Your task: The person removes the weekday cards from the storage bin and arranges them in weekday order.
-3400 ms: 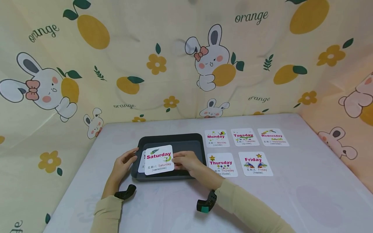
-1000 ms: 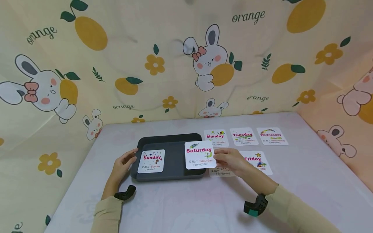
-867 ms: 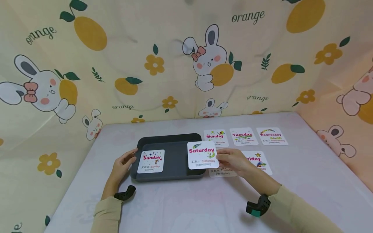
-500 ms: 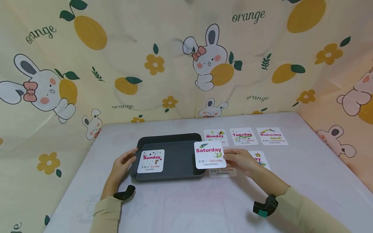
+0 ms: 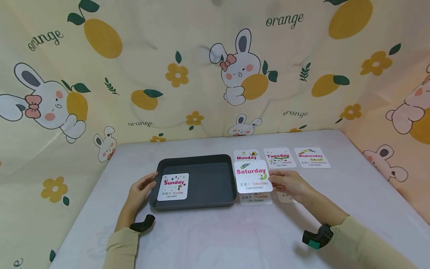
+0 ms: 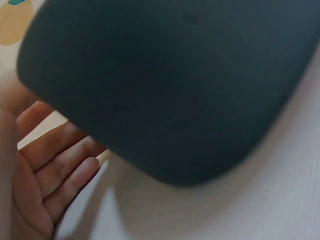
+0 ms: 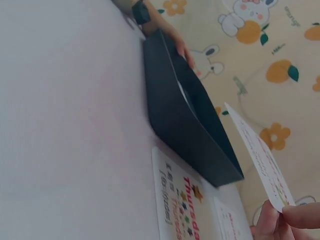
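Note:
My right hand (image 5: 289, 183) pinches the right edge of a white "Saturday" flashcard (image 5: 252, 176), thumb and fingers on either face in the right wrist view. Raised off the table, the card hangs just right of the tray, overlapping the Monday card (image 5: 246, 154) and Thursday card (image 5: 256, 199) from the head. Behind my right hand, only a strip of another card (image 5: 285, 197) shows. My left hand (image 5: 138, 192) holds the left edge of the dark grey tray (image 5: 209, 204); some fingertips are hidden by it in the left wrist view. The Sunday card (image 5: 173, 186) lies inside the tray's left part.
At the back right, the Tuesday card (image 5: 280, 158) and Wednesday card (image 5: 312, 158) lie face up in a row with Monday. A pale cloth covers the table (image 5: 201, 239). A patterned curtain (image 5: 198, 33) stands behind it.
My right hand has carried the Saturday card rightward, from above the tray to beyond its right rim, uncovering the Sunday card. My left hand has stayed at the tray.

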Motion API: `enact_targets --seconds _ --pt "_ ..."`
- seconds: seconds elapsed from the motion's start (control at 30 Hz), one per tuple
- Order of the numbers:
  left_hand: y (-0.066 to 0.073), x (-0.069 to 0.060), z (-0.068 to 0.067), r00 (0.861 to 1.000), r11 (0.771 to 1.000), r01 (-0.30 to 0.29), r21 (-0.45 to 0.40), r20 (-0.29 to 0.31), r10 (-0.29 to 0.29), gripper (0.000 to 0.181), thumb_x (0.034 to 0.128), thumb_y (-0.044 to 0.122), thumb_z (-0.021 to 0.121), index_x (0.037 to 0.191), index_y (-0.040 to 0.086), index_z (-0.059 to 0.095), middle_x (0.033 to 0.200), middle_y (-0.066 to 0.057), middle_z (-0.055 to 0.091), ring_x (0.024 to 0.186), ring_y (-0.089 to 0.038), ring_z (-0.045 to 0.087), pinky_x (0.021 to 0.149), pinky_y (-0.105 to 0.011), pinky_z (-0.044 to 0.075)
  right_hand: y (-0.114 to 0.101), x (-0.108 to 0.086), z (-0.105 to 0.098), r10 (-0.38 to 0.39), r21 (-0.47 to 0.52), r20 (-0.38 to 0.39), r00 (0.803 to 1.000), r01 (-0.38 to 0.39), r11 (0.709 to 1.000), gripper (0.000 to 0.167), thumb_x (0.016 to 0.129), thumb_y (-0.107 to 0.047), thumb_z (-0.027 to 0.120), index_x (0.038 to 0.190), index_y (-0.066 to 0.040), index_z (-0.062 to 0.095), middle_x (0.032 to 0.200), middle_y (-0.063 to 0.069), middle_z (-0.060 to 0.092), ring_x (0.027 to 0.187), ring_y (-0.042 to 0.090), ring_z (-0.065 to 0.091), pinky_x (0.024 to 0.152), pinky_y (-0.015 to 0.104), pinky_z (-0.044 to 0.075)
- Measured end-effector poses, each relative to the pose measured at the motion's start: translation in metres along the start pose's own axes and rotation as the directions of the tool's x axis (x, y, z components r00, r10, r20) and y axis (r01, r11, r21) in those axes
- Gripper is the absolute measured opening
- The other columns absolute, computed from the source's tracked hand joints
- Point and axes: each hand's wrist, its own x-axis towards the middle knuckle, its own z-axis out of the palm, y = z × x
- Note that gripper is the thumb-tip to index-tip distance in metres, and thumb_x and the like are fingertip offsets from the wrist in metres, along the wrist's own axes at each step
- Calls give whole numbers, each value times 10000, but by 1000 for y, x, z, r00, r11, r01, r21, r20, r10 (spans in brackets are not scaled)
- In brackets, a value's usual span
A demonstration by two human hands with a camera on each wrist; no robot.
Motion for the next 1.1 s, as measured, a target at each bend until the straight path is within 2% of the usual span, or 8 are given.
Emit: enact_targets --seconds 0.23,0.53,0.77,0.97,1.1 --pt "-1 0 -1 1000 1000 -17 -16 4 17 452 987 308 527 1412 159 484 1481 -122 479 1365 -289 434 1165 -502 334 -1 -4 -18 15 16 -13 1000 -15 1000 528 963 -179 558 1392 92 411 891 -137 669 793 37 635 727 176 543" --pt "-1 0 -2 1000 1000 -22 -13 6 22 461 987 321 526 1415 158 481 1489 -119 471 1369 -287 430 1164 -505 334 1 -8 -38 42 42 -30 999 -41 998 436 957 -186 579 1336 16 503 888 -141 672 797 47 646 729 176 543" --pt "0 0 -1 1000 1000 -22 -10 0 22 450 988 307 526 1414 166 483 1480 -108 483 1349 -270 445 1154 -494 352 1 -11 -58 41 46 -17 999 -40 998 205 960 -168 572 1148 -131 646 870 -151 687 785 53 655 724 181 542" --pt "-1 1 0 1000 1000 -23 9 -6 23 442 991 305 520 1412 175 487 1473 -100 495 1327 -260 465 1140 -484 373 3 -13 -72 42 24 -21 999 -42 999 187 959 -163 571 1128 -134 647 865 -155 681 800 50 658 729 183 546" --pt "-1 0 0 1000 1000 -18 9 -3 18 441 990 299 523 1413 178 487 1482 -95 488 1341 -269 464 1140 -482 376 6 -13 -82 48 26 -19 999 -48 999 135 957 -160 576 1042 -198 674 860 -164 680 811 49 661 739 192 551"
